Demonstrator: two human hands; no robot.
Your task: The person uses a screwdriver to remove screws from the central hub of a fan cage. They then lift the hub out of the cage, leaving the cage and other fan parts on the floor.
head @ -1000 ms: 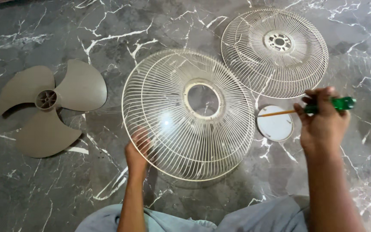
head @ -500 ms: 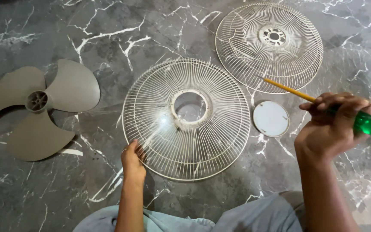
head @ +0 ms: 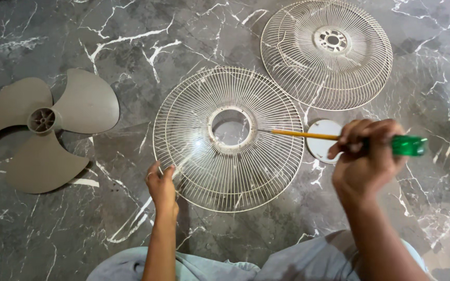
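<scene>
A round cream wire fan grille [head: 194,119] with an open centre ring lies flat on the dark marble floor in front of me. My left hand [head: 161,183] grips its near-left rim. My right hand [head: 366,157] holds a screwdriver [head: 308,135] with a green handle and a yellow shaft; the tip points left, over the grille's centre ring. A small white round cap [head: 321,141] lies on the floor just behind my right hand, partly hidden by it.
A second wire grille [head: 292,62] with a plastic hub lies at the upper right. A grey three-blade fan propeller [head: 74,106] rests at the left. My knees in light blue cloth [head: 214,268] fill the bottom edge.
The near grille, tilted up a second ago, now lies flat. My right hand has swung the screwdriver from pointing at the far grille down to the near grille's centre.
</scene>
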